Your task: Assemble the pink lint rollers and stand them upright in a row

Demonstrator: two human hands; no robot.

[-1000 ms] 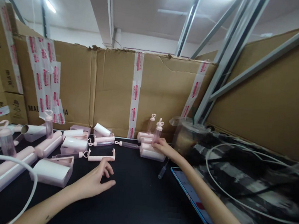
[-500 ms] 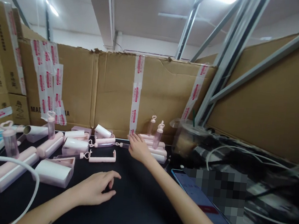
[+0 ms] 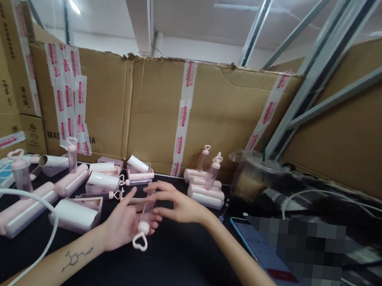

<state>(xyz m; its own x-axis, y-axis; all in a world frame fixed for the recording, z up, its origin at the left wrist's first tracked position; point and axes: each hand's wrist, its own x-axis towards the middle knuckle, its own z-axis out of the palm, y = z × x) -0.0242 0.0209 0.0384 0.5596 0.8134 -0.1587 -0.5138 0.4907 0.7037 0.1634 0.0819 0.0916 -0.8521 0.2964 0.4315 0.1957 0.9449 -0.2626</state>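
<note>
Cardboard panels point(image 3: 154, 107) closed off the back of the black tabletop point(image 3: 191, 266). Pink cases point(image 3: 25, 207) lay toward the left, with stacked cases point(image 3: 206, 192) farther right. Near the middle, the left hand point(image 3: 122, 227) lay palm up and wide, thumb raised, its fingers spread behind a clear tube point(image 3: 148, 209). Opposite it, the right hand point(image 3: 180, 205) arched over, palm down, fingers bent at the tube's far end; with the fingers overlapping there, I could not tell whether they gripped it. Handling it well called for a light touch, the left palm as a cradle and the right fingertips steering without squeezing the clear wall. Tilted between both palms, the tube pointed its heart-shaped loop point(image 3: 134, 241) toward the person, a part best left free of fingers.
</note>
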